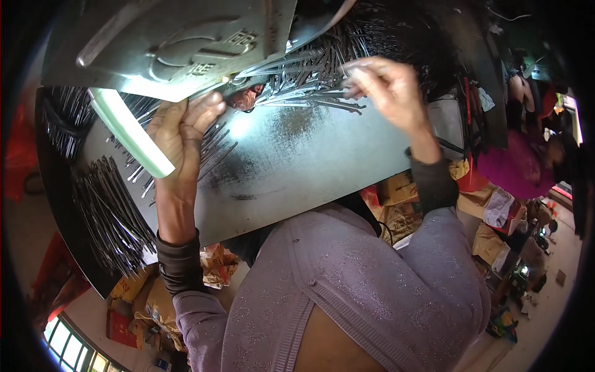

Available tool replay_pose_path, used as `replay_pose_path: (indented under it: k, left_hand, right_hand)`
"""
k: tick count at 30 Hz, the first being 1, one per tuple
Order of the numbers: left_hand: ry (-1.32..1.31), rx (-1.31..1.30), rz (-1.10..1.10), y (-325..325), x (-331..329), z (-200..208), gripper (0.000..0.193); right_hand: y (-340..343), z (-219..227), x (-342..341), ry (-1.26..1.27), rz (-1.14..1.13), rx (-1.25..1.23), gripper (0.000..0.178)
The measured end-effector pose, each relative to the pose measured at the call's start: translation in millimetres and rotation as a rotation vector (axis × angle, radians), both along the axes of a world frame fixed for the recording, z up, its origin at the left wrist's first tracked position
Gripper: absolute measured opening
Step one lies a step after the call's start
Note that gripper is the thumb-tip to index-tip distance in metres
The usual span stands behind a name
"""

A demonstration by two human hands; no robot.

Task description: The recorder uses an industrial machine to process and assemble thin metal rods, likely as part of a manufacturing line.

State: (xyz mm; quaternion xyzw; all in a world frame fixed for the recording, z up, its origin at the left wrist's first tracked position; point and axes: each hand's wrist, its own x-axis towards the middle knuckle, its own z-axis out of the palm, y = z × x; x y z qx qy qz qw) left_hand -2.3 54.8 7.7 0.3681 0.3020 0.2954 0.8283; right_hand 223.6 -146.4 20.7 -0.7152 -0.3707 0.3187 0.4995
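Below the edge of a grey metal housing, my left hand is raised with its fingers bent together near the thumb. What they pinch, if anything, is hidden. A lit white lamp strip crosses in front of that wrist. My right hand hovers by the right end of a loose fan of thin dark rods, its fingers loosely curled and apart, slightly blurred. No rod shows between them. A reddish-brown crumpled lump sits between the hands, at the rods' left end.
Under both hands lies a grey metal tabletop smeared with black dust. Bundled dark rods rest at its left side, and a big dark pile lies at the back. Cardboard boxes stand at the right. A person in magenta is beyond.
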Motion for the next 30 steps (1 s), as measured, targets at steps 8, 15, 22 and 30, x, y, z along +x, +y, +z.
replay_pose_path:
  k: [8, 15, 22, 30]
  left_hand:
    - [0.064, -0.071, -0.258, -43.2, 7.0, 5.5, 0.022]
    - [0.027, -0.165, -0.226, -53.9, 10.7, -3.3, 0.014]
    - [-0.019, -0.179, -0.084, -43.5, 7.5, -9.3, 0.013]
    - [0.097, 0.104, -0.009, -49.2, 13.6, -9.9, 0.010]
  right_hand:
    - [-23.3, 7.1, 65.0, -1.238, -0.004, -0.059, 0.013]
    - [39.3, -11.7, -15.3, -0.988, 0.248, 0.468, 0.016]
    - [75.6, -30.5, -74.4, -0.318, 0.229, 0.266, 0.018]
    - [75.5, -17.9, -84.6, 0.241, 0.109, 0.083, 0.013]
